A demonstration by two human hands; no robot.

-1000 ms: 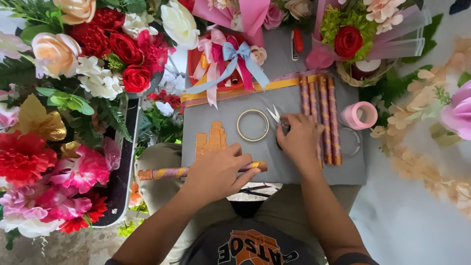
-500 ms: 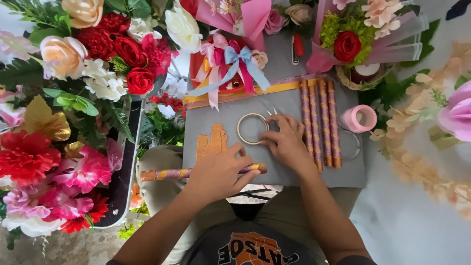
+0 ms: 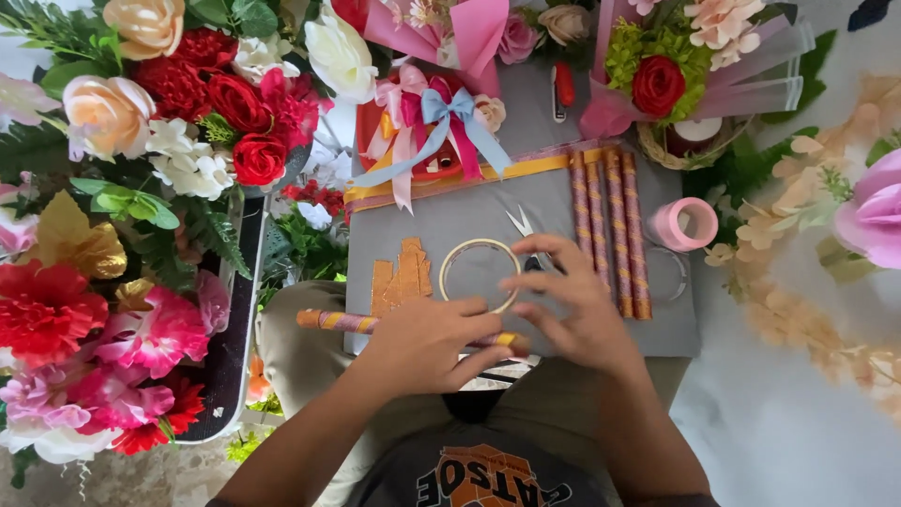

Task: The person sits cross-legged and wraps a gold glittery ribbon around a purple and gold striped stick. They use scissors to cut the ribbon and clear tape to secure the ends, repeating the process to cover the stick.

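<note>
My left hand grips a long stick wrapped in pink and gold paper, which lies across the near edge of a grey board on my lap. My right hand has its fingers spread over the stick's right end, touching the rim of a thin roll of tape. Scissors lie on the board just beyond my right fingers. Several torn strips of gold tape are stuck to the board left of the roll.
Several finished wrapped sticks lie upright on the board's right side. A pink ribbon roll sits right of them. A bow of pink and blue ribbon sits beyond. Artificial flowers crowd the left and far sides.
My right hand has drawn back from the scissors toward me and now sits by the tape roll and the stick's end. The left hand has kept its hold on the stick.
</note>
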